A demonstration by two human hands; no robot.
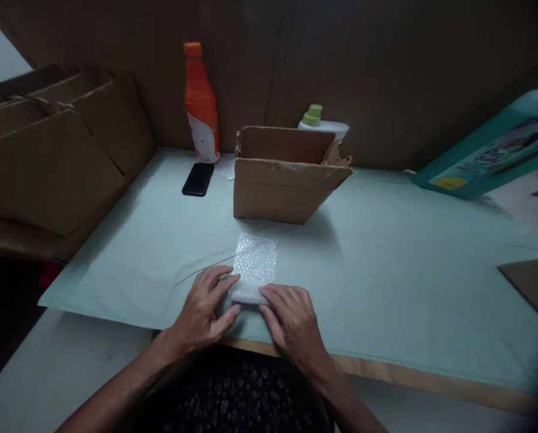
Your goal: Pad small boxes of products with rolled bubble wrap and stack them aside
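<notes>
A small bundle of bubble wrap (255, 264) lies flat on the pale green sheet covering the table (386, 282), near its front edge. My left hand (203, 307) rests palm down with its fingertips pressing the bundle's near left corner. My right hand (291, 322) lies palm down too, its fingers on the bundle's near right edge. Whether anything is inside the wrap is hidden. Behind the bundle stands an open cardboard box (287, 180), its flaps raised.
An orange bottle (201, 102) and a black phone (198, 179) sit at the back left. A white bottle with a green cap (316, 120) stands behind the box. Folded cardboard (52, 150) leans at the left, a teal carton (494, 150) at the right, a brown board (532, 285) at the right edge.
</notes>
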